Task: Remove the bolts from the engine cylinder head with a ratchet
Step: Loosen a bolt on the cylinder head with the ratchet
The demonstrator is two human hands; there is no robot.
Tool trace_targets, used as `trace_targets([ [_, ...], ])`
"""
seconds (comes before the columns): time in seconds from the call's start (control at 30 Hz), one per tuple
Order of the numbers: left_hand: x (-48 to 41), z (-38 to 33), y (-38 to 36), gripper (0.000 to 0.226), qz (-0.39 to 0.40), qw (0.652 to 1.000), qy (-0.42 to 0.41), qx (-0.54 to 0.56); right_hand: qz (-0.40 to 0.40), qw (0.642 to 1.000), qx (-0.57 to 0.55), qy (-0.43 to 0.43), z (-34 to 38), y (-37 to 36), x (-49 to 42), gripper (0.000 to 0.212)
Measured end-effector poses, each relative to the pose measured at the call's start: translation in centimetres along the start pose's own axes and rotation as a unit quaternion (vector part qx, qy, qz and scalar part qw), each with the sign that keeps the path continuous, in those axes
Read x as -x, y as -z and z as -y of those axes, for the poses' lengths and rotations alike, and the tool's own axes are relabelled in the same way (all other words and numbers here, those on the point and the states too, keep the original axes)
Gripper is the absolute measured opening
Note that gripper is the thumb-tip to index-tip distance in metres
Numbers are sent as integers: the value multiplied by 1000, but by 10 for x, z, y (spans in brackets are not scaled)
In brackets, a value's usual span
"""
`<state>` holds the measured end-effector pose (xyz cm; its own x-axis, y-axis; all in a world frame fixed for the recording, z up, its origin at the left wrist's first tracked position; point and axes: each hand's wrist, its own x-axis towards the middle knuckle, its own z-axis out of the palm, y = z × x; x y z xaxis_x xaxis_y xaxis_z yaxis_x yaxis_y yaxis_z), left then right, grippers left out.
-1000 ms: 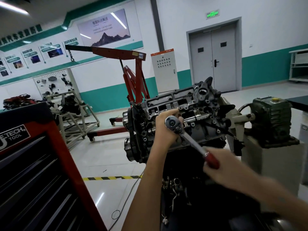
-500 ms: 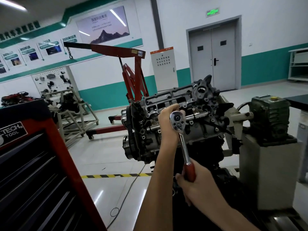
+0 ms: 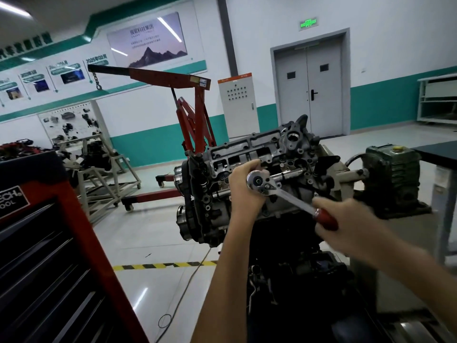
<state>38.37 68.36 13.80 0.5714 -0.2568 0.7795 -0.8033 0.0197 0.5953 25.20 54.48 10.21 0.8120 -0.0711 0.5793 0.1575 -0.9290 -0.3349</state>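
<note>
Centre: cylinder head, face tilted toward you. The ratchet sits against it, handle slanting down to the right. Your left hand curls round the ratchet's head; your right hand grips its red handle.

A red engine hoist stands behind; tool cabinet left.

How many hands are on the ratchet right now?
2. The left hand holds the head of the ratchet against the cylinder head. The right hand, lower right and motion-blurred, grips its red handle. Neither hand is hidden.
</note>
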Motion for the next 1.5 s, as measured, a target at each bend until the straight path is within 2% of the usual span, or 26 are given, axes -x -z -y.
trace_targets([
  [0.03,1,2,-5,32,-34,999,16,16,-25,995,-88,-31,17,-25,17,15],
  [0.1,-1,0,-11,44,-87,994,56,43,-21,964,-253,-78,54,-62,38,18],
  [0.17,-3,1,-9,48,-96,993,59,39,-19,937,-337,-86,77,-78,40,25],
  [0.23,-1,6,0,48,-82,996,42,19,-43,923,-373,-90,82,-72,36,31],
  [0.37,0,11,4,41,-63,997,38,25,-96,930,-346,-80,75,-52,25,42],
  [0.47,-7,3,-8,26,-69,997,25,31,-103,931,-339,-87,71,-40,15,39],
  [0.67,-17,-12,-25,47,-71,997,-18,20,-91,933,-336,-88,62,-10,20,37],
  [0.87,-20,-38,-34,40,-59,997,-38,-16,-80,905,-406,-99,52,19,33,38],
  [1.0,-23,-66,-51,29,-27,992,-71,-102,-112,895,-418,-108,43,40,48,42],
  [1.13,-25,-98,-90,21,15,967,-120,-225,-188,889,-382,-168,20,72,68,37],
  [1.23,-20,-123,-134,20,36,945,-140,-292,-222,847,-433,-215,-2,96,91,38],
  [1.37,1,-162,-195,7,64,952,-236,-182,-279,795,-461,-280,-34,133,130,38],
  [1.43,8,-177,-224,9,82,949,-270,-140,-309,779,-479,-263,-50,154,149,37],
  [1.5,14,-190,-249,21,102,945,-290,-112,-344,756,-498,-248,-62,177,165,38],
])
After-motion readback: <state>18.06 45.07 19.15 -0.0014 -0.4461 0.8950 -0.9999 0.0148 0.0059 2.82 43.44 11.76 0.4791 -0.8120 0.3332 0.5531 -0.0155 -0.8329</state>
